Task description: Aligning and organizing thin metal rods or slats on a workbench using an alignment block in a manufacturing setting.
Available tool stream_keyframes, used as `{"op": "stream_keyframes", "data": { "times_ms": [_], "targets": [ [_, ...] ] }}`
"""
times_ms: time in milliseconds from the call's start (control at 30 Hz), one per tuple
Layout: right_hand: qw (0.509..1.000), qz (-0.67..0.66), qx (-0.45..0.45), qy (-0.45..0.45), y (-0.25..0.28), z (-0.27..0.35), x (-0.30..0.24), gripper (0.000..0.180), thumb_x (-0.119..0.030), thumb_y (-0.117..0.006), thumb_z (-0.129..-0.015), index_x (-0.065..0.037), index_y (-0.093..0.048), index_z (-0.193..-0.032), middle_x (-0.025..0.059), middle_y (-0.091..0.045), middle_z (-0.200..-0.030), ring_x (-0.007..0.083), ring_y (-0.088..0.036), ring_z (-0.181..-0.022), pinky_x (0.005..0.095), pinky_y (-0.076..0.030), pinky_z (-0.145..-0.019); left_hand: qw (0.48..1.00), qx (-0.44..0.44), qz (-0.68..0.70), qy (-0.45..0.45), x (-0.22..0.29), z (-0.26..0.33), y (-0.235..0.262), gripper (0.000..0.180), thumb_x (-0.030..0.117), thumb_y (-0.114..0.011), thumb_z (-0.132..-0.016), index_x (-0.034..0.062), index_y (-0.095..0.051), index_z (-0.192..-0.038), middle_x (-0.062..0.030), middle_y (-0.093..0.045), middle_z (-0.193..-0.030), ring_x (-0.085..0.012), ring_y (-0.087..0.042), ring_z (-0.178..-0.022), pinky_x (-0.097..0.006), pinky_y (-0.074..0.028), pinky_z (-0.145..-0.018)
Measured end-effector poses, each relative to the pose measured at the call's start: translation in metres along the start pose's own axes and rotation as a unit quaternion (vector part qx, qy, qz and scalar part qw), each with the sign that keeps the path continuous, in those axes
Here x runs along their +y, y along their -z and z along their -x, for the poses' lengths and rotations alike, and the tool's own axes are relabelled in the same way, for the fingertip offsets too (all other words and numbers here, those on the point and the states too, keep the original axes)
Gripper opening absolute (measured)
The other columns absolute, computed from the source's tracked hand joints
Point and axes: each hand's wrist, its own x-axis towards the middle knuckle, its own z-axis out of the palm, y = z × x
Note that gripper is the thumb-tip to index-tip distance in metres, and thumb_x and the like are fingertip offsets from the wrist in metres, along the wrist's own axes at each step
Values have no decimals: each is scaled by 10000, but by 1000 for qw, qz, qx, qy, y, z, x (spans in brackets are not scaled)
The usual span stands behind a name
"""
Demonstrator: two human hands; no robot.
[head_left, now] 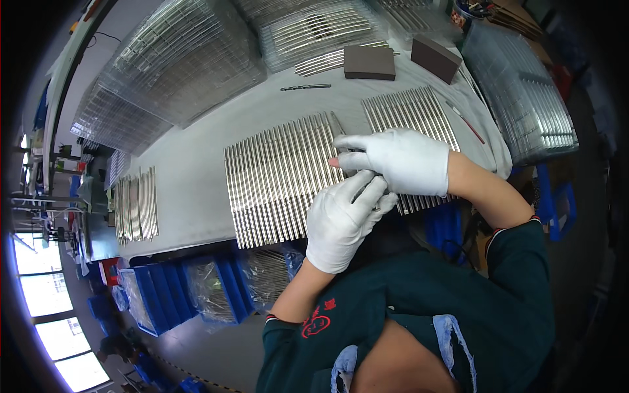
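My left hand and my right hand, both in white gloves, meet over the gap between two rows of metal rods. The fingers of each are curled closed, and what they grip is mostly hidden. Just past my right fingers a slim grey pointed piece sticks out; I cannot tell whether it is held or lying there. A bare fingertip shows at the right glove. The wide row of shiny rods lies side by side at the left of my hands. A second row of rods lies partly under my right hand.
A drill bit lies beyond the rods, near two dark brown blocks. At right is a red-handled slim tool. Plastic-wrapped stacks line the back. A small rod bundle sits far left. Blue bins stand below the table edge.
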Motion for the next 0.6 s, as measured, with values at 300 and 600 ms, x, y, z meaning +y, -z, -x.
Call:
{"op": "stream_keyframes", "data": {
  "times_ms": [300,600],
  "targets": [
    [751,-575,300,-125,23,-49,71,299,-198,-533,-1017,31,-573,-1206,191,-582,-1291,270,-636,-1127,375,-531,-1012,992,119,29,5,-27,36,-14,723,136,-780,-819,48,-424,-1442,-228,-616,-1235,-355,-656,-965,-408,-529,-808],
    [326,-850,368,-189,29,-124,152,380,-178,-324,-1064,79,-323,-1343,360,-285,-1461,471,-407,-1334,514,-426,-1119,993,100,46,37,-25,54,-12,703,158,-780,-827,32,-441,-1430,-180,-653,-1150,-325,-655,-930,-397,-523,-801]
  ]
}}
